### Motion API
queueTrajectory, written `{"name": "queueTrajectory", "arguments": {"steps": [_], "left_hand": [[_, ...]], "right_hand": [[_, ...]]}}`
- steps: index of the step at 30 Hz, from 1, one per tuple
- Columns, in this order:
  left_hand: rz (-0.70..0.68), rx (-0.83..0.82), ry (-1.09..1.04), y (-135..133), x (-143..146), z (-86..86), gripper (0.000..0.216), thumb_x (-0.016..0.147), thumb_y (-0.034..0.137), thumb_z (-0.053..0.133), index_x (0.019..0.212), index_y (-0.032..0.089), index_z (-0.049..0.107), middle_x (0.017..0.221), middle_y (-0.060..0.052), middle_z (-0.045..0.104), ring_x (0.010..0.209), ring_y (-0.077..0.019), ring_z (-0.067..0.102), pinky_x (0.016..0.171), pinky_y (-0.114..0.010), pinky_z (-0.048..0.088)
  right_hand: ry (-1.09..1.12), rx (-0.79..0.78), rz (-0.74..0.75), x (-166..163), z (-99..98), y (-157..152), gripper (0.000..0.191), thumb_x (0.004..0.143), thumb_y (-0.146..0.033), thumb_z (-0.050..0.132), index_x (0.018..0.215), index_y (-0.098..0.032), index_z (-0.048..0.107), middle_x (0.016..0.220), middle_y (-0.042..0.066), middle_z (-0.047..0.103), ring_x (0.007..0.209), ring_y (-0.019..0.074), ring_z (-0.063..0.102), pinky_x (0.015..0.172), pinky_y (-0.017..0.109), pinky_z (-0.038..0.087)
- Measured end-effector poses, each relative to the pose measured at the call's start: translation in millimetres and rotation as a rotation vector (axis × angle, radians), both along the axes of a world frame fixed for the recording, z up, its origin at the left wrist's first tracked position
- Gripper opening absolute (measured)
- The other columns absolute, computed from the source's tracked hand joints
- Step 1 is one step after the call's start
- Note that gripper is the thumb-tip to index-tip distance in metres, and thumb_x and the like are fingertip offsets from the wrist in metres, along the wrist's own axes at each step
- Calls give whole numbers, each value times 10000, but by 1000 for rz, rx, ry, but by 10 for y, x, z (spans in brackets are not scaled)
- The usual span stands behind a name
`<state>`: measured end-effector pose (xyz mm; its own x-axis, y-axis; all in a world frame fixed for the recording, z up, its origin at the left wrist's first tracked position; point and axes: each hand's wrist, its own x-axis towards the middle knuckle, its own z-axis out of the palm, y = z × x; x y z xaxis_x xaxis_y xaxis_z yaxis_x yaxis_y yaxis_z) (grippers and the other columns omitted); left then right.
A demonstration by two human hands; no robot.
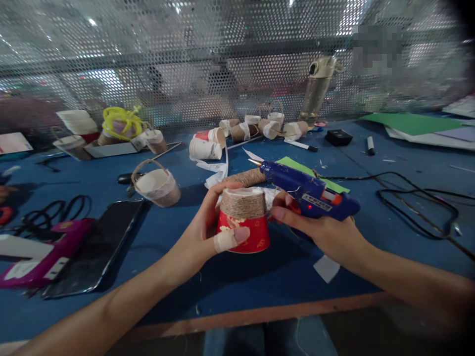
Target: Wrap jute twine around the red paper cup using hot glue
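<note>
My left hand (208, 230) grips an upturned red paper cup (248, 236) whose upper half is wrapped in brown twine; a bandage covers my thumb, which is pressed on the cup's front. My right hand (319, 230) holds a blue hot glue gun (308, 190), its metal nozzle pointing left, above and behind the cup. A spool of the same twine (245, 177) lies just behind the cup. A strand of twine runs from the cup toward the spool.
On the blue table (371, 237): a small cup basket with a handle (158, 185), a black phone (96, 247), scissors (55, 210), a pink tool (44, 257), several wrapped cups (256, 129) at the back, a black cord (415, 198), green paper (411, 122). A perforated metal screen (222, 59) stands behind.
</note>
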<state>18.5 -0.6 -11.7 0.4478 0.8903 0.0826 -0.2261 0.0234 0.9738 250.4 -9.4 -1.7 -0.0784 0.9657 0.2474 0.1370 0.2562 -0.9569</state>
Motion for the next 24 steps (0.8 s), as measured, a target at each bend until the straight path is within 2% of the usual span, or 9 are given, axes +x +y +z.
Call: {"name": "queueTrajectory", "arguments": {"steps": [6, 12, 18, 24], "left_hand": [[4, -3, 2, -27, 1, -14, 548, 820, 316, 882, 1304, 377, 632, 1310, -16, 743, 1167, -282, 715, 977, -376, 602], [-82, -15, 76, -4, -60, -33, 634, 886, 367, 816, 1468, 377, 566, 1495, -59, 671, 1379, -391, 620, 1118, -509, 530], [-120, -80, 181, -10, -19, 1, 811, 889, 364, 842, 1586, 419, 429, 1572, -49, 610, 1443, -368, 569, 1159, -481, 513], [-35, -100, 153, -23, 21, 41, 744, 896, 359, 841, 1537, 358, 464, 1554, -55, 622, 1419, -349, 593, 1140, -443, 532]], "right_hand": [[21, 10, -24, -15, -21, -20, 229, 806, -379, 854, 770, -290, 646, 819, -26, 759, 766, 196, 751, 710, 316, 685], [50, 47, -43, -34, -64, -29, 221, 800, -327, 865, 784, -284, 649, 807, -39, 748, 803, 188, 769, 826, 338, 695], [82, 13, -7, -52, -83, -20, 290, 772, -426, 912, 809, -275, 667, 783, -32, 732, 724, 186, 737, 725, 340, 696], [41, 9, -13, -36, -79, -28, 290, 795, -444, 898, 812, -271, 666, 772, -32, 726, 711, 179, 722, 690, 318, 674]]}}
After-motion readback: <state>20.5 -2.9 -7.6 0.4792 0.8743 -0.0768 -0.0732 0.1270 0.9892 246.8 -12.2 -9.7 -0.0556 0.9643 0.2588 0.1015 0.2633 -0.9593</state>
